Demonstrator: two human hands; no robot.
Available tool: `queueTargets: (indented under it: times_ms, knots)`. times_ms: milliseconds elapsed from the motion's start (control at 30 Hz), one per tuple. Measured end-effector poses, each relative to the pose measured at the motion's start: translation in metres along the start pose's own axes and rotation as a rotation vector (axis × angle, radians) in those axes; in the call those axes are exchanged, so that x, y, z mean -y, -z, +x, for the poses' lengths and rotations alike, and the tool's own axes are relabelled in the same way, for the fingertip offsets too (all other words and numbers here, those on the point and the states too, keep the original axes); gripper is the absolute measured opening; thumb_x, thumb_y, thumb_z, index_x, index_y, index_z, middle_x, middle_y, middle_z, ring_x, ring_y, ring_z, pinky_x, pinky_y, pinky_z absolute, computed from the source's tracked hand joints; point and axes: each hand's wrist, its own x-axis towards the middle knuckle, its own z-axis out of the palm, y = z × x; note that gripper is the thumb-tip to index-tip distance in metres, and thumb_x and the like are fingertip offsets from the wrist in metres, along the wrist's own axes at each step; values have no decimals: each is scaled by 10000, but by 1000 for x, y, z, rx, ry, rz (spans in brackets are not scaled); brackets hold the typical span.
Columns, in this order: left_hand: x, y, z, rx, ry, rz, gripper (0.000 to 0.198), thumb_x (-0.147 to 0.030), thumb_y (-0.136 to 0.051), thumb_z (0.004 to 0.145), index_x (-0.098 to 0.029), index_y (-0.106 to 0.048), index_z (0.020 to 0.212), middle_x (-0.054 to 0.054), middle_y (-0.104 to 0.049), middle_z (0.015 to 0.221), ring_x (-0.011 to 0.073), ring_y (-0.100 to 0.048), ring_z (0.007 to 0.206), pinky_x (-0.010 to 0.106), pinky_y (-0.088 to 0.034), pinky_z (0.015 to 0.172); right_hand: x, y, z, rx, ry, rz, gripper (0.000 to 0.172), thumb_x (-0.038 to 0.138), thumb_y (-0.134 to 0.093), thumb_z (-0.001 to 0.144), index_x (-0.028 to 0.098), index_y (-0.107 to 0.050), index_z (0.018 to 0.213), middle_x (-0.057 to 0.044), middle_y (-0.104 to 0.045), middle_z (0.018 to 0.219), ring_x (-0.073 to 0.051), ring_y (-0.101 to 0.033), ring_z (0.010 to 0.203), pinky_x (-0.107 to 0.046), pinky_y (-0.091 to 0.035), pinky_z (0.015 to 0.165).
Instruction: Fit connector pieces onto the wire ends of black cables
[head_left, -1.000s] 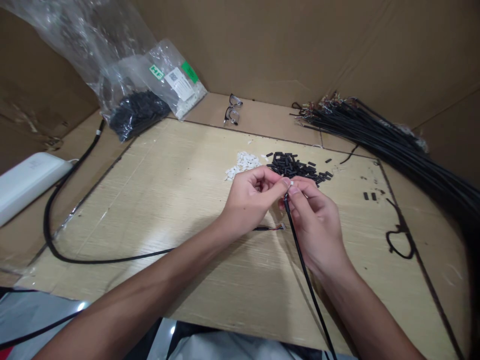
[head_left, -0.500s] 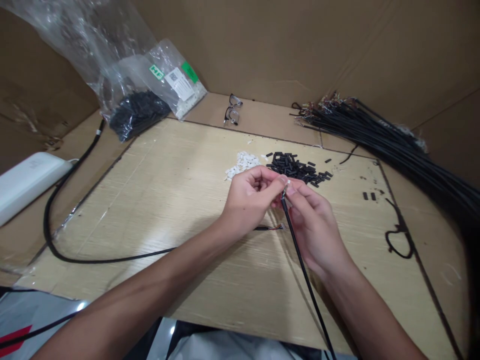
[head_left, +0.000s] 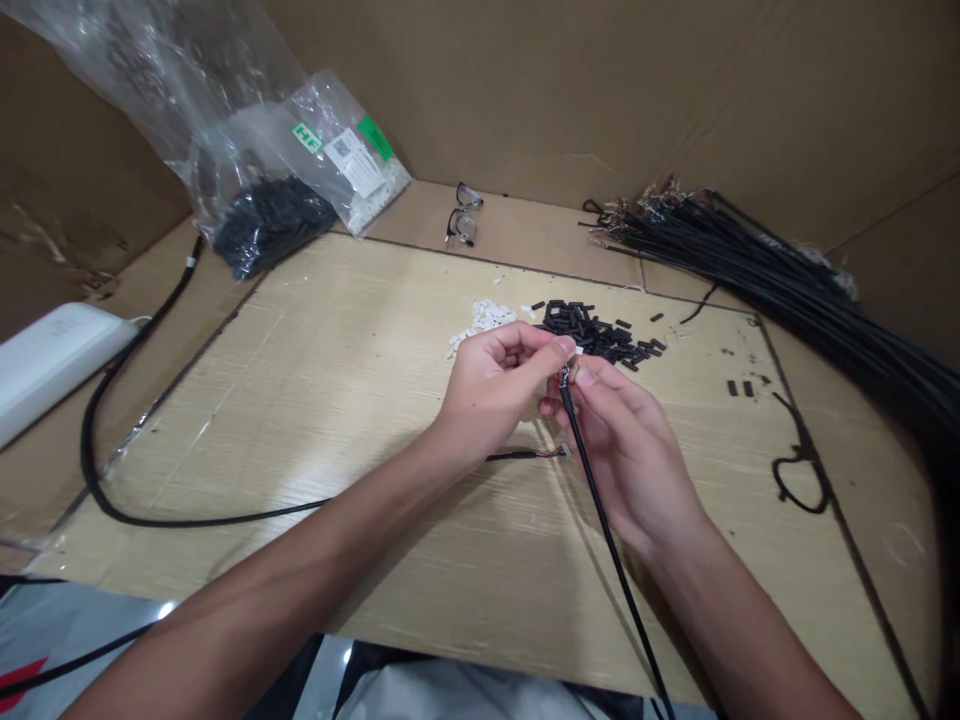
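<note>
My left hand (head_left: 499, 385) pinches a small white connector (head_left: 578, 350) between thumb and forefinger. Close against it, my right hand (head_left: 626, 435) grips the thin stripped wires at the end of a black cable (head_left: 600, 510). That cable runs down from my fingers past the table's front edge. Just how the wires meet the connector is too small to make out. Under my hands lies another cable end (head_left: 517, 456) with coloured wires and a white plug. Beyond my fingertips are a heap of white connectors (head_left: 487, 318) and a heap of short black sleeves (head_left: 592, 332).
A bundle of black cables (head_left: 750, 260) lies at the back right. Clear bags (head_left: 277, 220) of black and white parts stand at the back left, near a pair of glasses (head_left: 463, 215). A white box-like device (head_left: 60, 360) sits at the left; a curled black cord (head_left: 802, 485) at the right.
Both hands remain together at the cable end. The left fingertips and the white connector have shifted up slightly, and more of the stripped wires now shows. The view has moved a little.
</note>
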Motion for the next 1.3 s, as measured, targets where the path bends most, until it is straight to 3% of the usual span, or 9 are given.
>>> queueTargets:
  times_ms: [200,433,933,1300]
  knots:
    - [1,2,0,22,-4,17,273,-360,-960,802,-180,-760,757,0,-690,666,114,-615,580,249,-517,538,2,-1,1,31,-26,25,56,315,-876,913,273,-861,947,-29,-742,1055,-180,-638,944,-282,-607,861]
    - [3,3,0,45,3,16,238,-328,-924,845,-176,-761,761,11,-699,679,122,-634,607,248,-538,558,2,1,1,16,-50,-9,101,361,-854,921,296,-847,997,-49,-770,1163,-236,-672,1102,-361,-616,946]
    - [4,1,0,40,16,-14,220,-282,-907,854,-167,-756,742,10,-693,662,112,-626,572,230,-522,509,1,4,2,26,-62,-17,115,387,-853,924,296,-840,993,-49,-779,1100,-248,-698,1042,-415,-620,988]
    - [5,2,-1,26,-8,37,240,-303,-918,839,-174,-743,736,10,-701,669,115,-626,588,232,-530,534,0,4,2,13,-64,-19,161,414,-883,911,296,-864,1019,-46,-789,1092,-227,-688,983,-370,-630,922]
